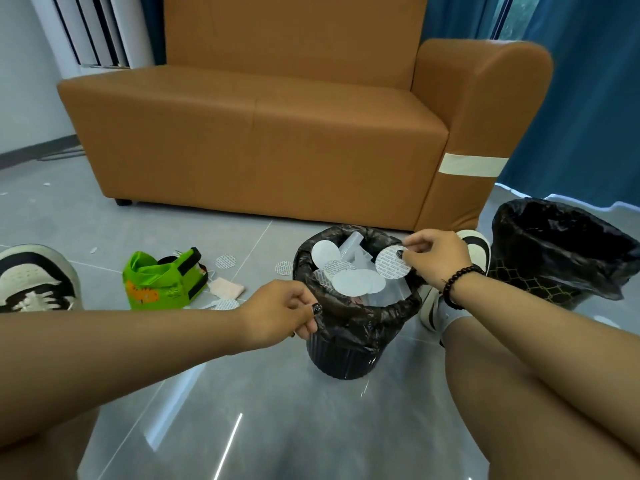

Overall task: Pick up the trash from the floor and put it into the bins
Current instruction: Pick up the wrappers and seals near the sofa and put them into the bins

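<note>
A small black bin [341, 355] with a dark liner stands on the floor in front of me, holding several white round discs and clear plastic. My left hand [280, 311] grips the liner at the bin's near-left rim. My right hand [438, 256] pinches a white printed disc [391, 266] over the bin's right rim. A second, larger black-lined bin [561, 251] stands at the right. More discs [225, 261] lie on the floor to the left, beside a green bag [159, 280] and a pink cloth [227, 286].
A tan sofa [263, 133] fills the space behind the bins. Blue curtains [585, 98] hang at the right. My shoes [34, 278] and bare legs flank the small bin. Grey glossy tiles stretch toward me.
</note>
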